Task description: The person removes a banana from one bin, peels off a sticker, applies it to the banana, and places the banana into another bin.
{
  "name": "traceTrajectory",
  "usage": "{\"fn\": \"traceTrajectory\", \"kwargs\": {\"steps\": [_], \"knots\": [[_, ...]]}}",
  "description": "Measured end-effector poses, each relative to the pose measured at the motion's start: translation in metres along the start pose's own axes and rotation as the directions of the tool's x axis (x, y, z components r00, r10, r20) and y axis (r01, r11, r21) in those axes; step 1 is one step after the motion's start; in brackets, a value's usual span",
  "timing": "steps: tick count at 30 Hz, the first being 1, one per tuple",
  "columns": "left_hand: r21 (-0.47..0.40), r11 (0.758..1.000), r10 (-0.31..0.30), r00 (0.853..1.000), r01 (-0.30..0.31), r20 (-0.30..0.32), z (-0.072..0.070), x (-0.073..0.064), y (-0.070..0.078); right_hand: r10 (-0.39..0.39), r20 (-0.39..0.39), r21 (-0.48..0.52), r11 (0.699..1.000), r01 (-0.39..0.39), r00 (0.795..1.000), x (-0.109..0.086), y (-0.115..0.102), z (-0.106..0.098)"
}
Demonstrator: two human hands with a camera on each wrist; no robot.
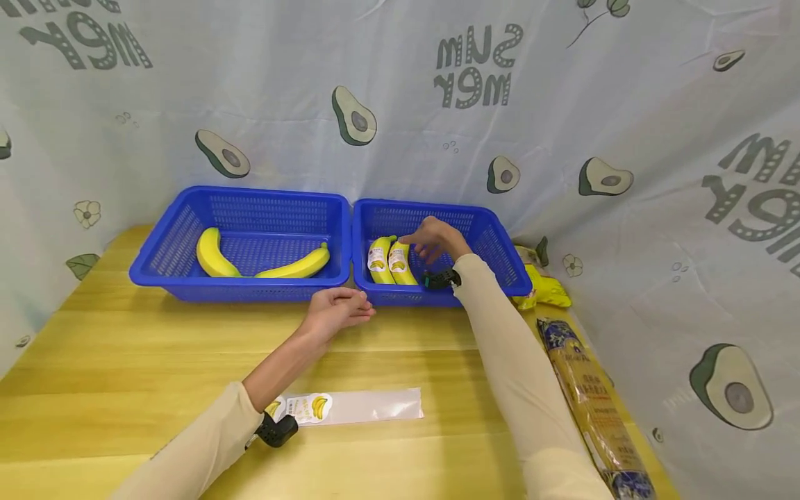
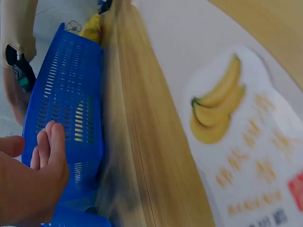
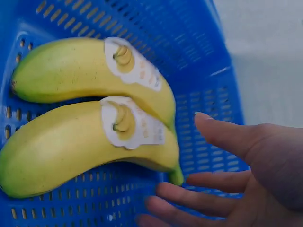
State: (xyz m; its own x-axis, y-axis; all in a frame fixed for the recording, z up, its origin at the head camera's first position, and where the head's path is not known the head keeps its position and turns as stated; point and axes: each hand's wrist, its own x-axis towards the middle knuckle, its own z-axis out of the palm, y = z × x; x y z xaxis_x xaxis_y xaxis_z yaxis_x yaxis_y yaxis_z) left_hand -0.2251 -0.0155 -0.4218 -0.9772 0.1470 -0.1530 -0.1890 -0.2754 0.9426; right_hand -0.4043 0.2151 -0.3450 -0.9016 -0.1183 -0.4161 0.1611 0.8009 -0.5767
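Observation:
Two labelled bananas lie side by side in the right blue basket [image 1: 494, 239]: one nearer the left wall [image 1: 379, 258] and one to its right [image 1: 398, 262]. Each carries a white sticker [image 3: 128, 125] with a banana picture. Over that basket, my right hand [image 1: 435, 239] has its fingers spread beside the stem ends, gripping nothing. My left hand [image 1: 334, 312] hovers by the front walls where the baskets meet, fingers loosely bent, holding nothing. Two bananas without visible stickers, one at the left [image 1: 214, 253] and one at the right [image 1: 296, 265], lie in the left blue basket [image 1: 244, 288].
A strip of banana stickers [image 1: 356, 406] lies on the wooden table [image 1: 387, 462], partly behind my left wrist. Along the right edge is a long clear pack of pasta [image 1: 594, 406], with a yellow packet [image 1: 546, 288] beyond it. A printed curtain [image 1: 406, 160] hangs behind the baskets.

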Motion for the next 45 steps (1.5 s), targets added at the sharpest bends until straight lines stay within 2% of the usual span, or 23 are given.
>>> {"fn": "traceTrajectory", "kwargs": {"steps": [3, 6, 8, 11, 14, 15, 16, 17, 20, 21, 22, 23, 24, 26, 27, 28, 30, 32, 34, 37, 40, 43, 45], "knots": [[0.164, 0.983, 0.069, 0.996, -0.077, 0.055, -0.005, -0.003, -0.001, -0.069, -0.05, -0.022, 0.997, 0.068, 0.996, -0.005, 0.001, -0.003], [0.307, 0.934, 0.148, 0.98, -0.182, 0.13, -0.008, -0.004, -0.003, -0.115, -0.062, -0.052, 0.992, 0.112, 0.991, -0.011, 0.001, -0.006], [0.4, 0.872, 0.222, 0.957, -0.282, 0.189, -0.01, -0.005, -0.005, -0.144, -0.071, -0.077, 0.987, 0.139, 0.987, -0.015, 0.0, -0.007], [0.52, 0.741, 0.331, 0.905, -0.426, 0.269, -0.014, -0.005, -0.007, -0.2, -0.075, -0.137, 0.973, 0.188, 0.977, -0.02, -0.003, -0.008], [0.618, 0.552, 0.427, 0.826, -0.56, 0.367, -0.017, -0.007, -0.007, -0.269, -0.093, -0.202, 0.948, 0.246, 0.959, -0.024, -0.006, -0.007], [0.646, 0.469, 0.456, 0.792, -0.602, 0.407, -0.018, -0.008, -0.007, -0.298, -0.101, -0.229, 0.935, 0.27, 0.949, -0.026, -0.008, -0.006], [0.672, 0.37, 0.48, 0.751, -0.641, 0.453, -0.019, -0.009, -0.006, -0.328, -0.109, -0.253, 0.922, 0.293, 0.938, -0.028, -0.009, -0.004], [0.687, 0.264, 0.5, 0.705, -0.677, 0.503, -0.02, -0.01, -0.005, -0.356, -0.119, -0.274, 0.909, 0.314, 0.927, -0.031, -0.011, -0.003], [0.677, -0.072, 0.536, 0.544, -0.733, 0.646, -0.022, -0.014, -0.002, -0.442, -0.143, -0.318, 0.868, 0.381, 0.886, -0.038, -0.017, 0.003], [0.656, -0.17, 0.538, 0.489, -0.735, 0.687, -0.023, -0.015, -0.001, -0.464, -0.146, -0.316, 0.859, 0.403, 0.874, -0.04, -0.019, 0.006], [0.633, -0.254, 0.532, 0.441, -0.731, 0.723, -0.024, -0.016, 0.0, -0.485, -0.147, -0.313, 0.85, 0.424, 0.862, -0.042, -0.021, 0.009], [0.61, -0.323, 0.525, 0.399, -0.724, 0.752, -0.025, -0.018, 0.001, -0.505, -0.147, -0.308, 0.841, 0.445, 0.851, -0.044, -0.024, 0.013], [0.589, -0.384, 0.516, 0.364, -0.711, 0.775, -0.027, -0.019, 0.002, -0.527, -0.147, -0.306, 0.829, 0.469, 0.837, -0.046, -0.026, 0.016], [0.558, -0.477, 0.497, 0.316, -0.679, 0.809, -0.03, -0.021, 0.005, -0.573, -0.144, -0.308, 0.8, 0.514, 0.807, -0.048, -0.03, 0.022], [0.548, -0.514, 0.486, 0.302, -0.66, 0.82, -0.033, -0.022, 0.006, -0.598, -0.142, -0.313, 0.783, 0.537, 0.789, -0.048, -0.032, 0.025], [0.539, -0.547, 0.476, 0.292, -0.641, 0.83, -0.036, -0.023, 0.008, -0.621, -0.142, -0.318, 0.766, 0.559, 0.771, -0.049, -0.034, 0.028], [0.535, -0.588, 0.461, 0.292, -0.607, 0.838, -0.044, -0.024, 0.012, -0.667, -0.143, -0.326, 0.729, 0.602, 0.731, -0.051, -0.039, 0.034], [0.539, -0.611, 0.454, 0.302, -0.579, 0.839, -0.053, -0.023, 0.016, -0.705, -0.145, -0.327, 0.697, 0.639, 0.695, -0.05, -0.045, 0.039], [0.55, -0.616, 0.458, 0.311, -0.564, 0.833, -0.063, -0.023, 0.02, -0.733, -0.145, -0.32, 0.671, 0.669, 0.665, -0.05, -0.052, 0.044], [0.577, -0.599, 0.483, 0.324, -0.555, 0.813, -0.081, -0.022, 0.025, -0.762, -0.136, -0.31, 0.64, 0.703, 0.633, -0.046, -0.065, 0.053], [0.61, -0.563, 0.514, 0.342, -0.557, 0.786, -0.1, -0.022, 0.029, -0.781, -0.117, -0.307, 0.616, 0.725, 0.614, -0.042, -0.078, 0.064], [0.652, -0.509, 0.541, 0.381, -0.562, 0.75, -0.117, -0.024, 0.034, -0.791, -0.083, -0.305, 0.599, 0.74, 0.606, -0.038, -0.093, 0.075], [0.688, -0.464, 0.564, 0.413, -0.557, 0.715, -0.128, -0.025, 0.037, -0.792, -0.053, -0.304, 0.593, 0.746, 0.608, -0.035, -0.103, 0.083]]}}
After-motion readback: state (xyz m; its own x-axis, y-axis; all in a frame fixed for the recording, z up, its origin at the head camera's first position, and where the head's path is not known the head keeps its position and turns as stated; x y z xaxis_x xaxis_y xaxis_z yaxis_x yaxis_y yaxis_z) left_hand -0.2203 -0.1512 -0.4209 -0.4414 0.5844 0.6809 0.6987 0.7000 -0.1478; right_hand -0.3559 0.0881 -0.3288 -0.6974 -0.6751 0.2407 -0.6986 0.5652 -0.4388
